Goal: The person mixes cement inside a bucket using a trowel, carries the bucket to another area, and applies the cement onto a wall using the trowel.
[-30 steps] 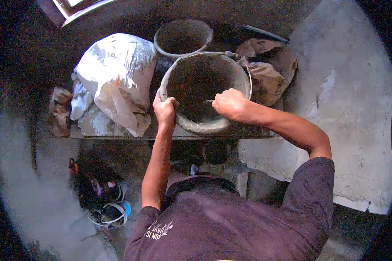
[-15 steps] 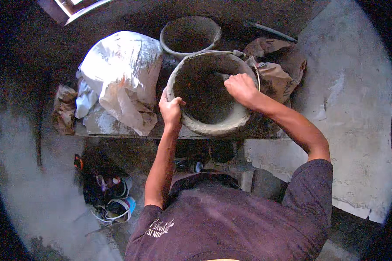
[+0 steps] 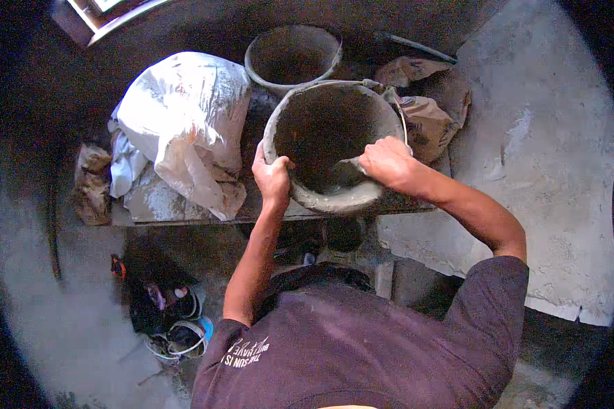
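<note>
A round bucket [image 3: 335, 202] crusted with grey cement stands near the front edge of the workbench, its wide mouth facing me. My left hand [image 3: 273, 178] grips the left side of its rim, thumb over the inside and fingers round the outer wall. At the right side of the mouth, my right hand [image 3: 387, 162] is closed in a fist around a small grey trowel-like tool [image 3: 350, 163]. The tool's end points left into the bucket; its exact shape is blurred and its handle is hidden in my fist. The bucket's dark bottom is hard to make out.
A second cement-coated bucket [image 3: 294, 85] stands just behind. To the left sits a bulky white sack [image 3: 184, 109] on the workbench [image 3: 126, 217]. Torn brown paper bags [image 3: 426, 123] lie at the right. Below left, several items surround a small pail [image 3: 206, 328] on the floor.
My right hand has moved down toward the near right side of the bucket, bringing the tool with it. The left hand keeps its hold on the rim. The view has shifted slightly.
</note>
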Motion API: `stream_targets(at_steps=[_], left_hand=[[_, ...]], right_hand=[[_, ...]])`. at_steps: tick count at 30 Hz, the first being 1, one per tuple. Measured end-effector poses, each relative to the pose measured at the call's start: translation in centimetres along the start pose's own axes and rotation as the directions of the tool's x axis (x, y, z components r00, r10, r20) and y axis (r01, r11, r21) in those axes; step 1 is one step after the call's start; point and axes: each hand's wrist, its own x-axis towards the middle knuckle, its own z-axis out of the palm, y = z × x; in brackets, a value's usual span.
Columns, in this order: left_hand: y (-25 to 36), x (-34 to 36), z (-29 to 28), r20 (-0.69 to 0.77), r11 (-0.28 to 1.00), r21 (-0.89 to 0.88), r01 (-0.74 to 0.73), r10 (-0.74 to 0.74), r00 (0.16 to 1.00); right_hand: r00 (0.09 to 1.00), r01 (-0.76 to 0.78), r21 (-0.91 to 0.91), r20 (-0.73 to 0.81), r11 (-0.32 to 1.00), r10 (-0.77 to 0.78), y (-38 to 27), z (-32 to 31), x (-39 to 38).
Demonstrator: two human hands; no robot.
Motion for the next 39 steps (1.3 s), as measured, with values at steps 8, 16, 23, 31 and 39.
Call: stream_targets(at_steps=[8, 16, 23, 31, 39], left_hand=[[0.2, 0.0, 0.0, -0.003, 1.000, 0.002, 0.022, -0.021, 1.000], [0.4, 0.0, -0.1, 0.000, 1.000, 0.025, 0.016, -0.016, 1.000], [-0.5, 0.3, -0.2, -0.004, 1.000, -0.006, 0.001, -0.001, 1.000], [-0.3, 0.1, -0.2, -0.003, 0.999, 0.018, 0.044, -0.044, 0.999], [-0.2, 0.1, 0.0, 0.022, 0.996, -0.080, -0.039, 0.041, 0.999]], right_hand=[[0.995, 0.035, 0.026, -0.094, 0.999, -0.032, 0.6, -2.0, 0.1], [0.973, 0.057, -0.048, -0.221, 0.997, -0.066, 2.3, 1.5, 3.3], [0.928, -0.115, -0.091, -0.365, 0.989, 0.075, 4.1, 2.1, 3.8], [0.986, -0.166, -0.068, 0.021, 0.984, 0.168, 1.1, -0.3, 2.8], [0.970, 0.025, 0.019, -0.242, 1.000, -0.020, 1.5, 0.6, 2.7]])
